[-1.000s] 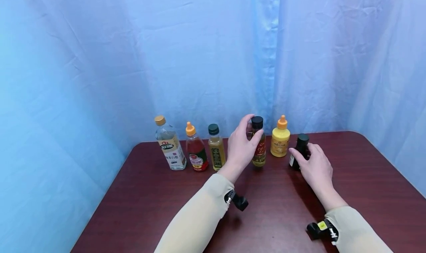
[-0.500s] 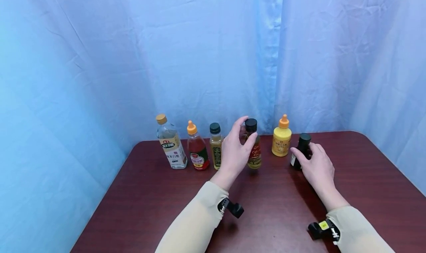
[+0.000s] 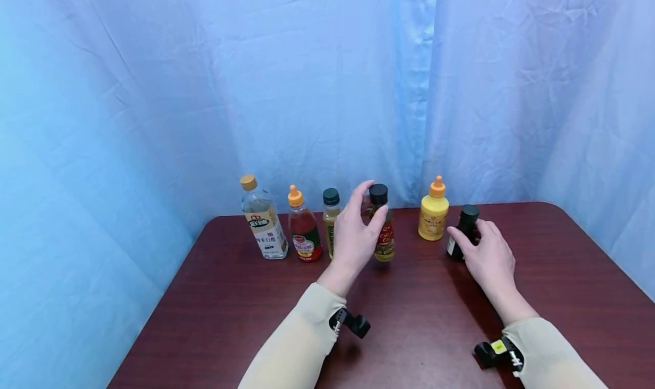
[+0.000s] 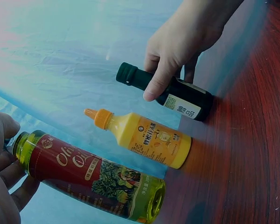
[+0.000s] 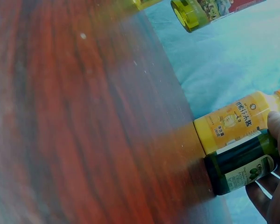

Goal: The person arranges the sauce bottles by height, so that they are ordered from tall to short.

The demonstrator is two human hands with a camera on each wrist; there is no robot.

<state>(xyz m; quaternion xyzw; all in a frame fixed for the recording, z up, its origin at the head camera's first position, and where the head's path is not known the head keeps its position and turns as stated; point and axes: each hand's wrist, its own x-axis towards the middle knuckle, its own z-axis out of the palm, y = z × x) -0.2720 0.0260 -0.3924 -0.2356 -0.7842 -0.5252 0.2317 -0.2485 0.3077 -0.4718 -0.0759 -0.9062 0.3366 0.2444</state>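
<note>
Keeping it slow and upright beats rushing

Okay, taking 12 o'clock as straight away from the person: the left hand point(image 3: 353, 238) is grasping the olive oil bottle point(image 3: 386, 244) around the neck, near the black cap point(image 3: 378, 194), up toward the 12 o'clock side of the tabletop point(image 3: 409, 332). Its base looks just off the surface imo, going by the gap under it in the right wrist view. A neck grip leaves the weight hanging low, so I'd keep the wrist quiet, avoid any swing, and have the base flat down before loosening any fingers.

Also, watch the knuckles! The small green-capped bottle point(image 3: 330, 221) is just beside them at 9 o'clock and would probably get clipped first. Past it, same direction: the red sauce bottle point(image 3: 304, 230) and the clear bottle point(image 3: 266, 224). There's more breathing room toward 2 o'clock, where the yellow squeeze bottle point(image 3: 433, 212) stands apart.

The right hand point(image 3: 489, 259) is grasping too, thumb and fingers around the dark green bottle point(image 4: 189, 105), at 3 o'clock from the oil. That one seems to stand on the tabletop, so light pressure should be plenty; leaning on it could tip it.

Looks-wise, the olive oil bottle is see-through with yellow-green oil showing at the base, plus a deep red label point(image 4: 79, 172) with pale lettering and a tree picture. The dark green one's shorter and nearly black.
</note>
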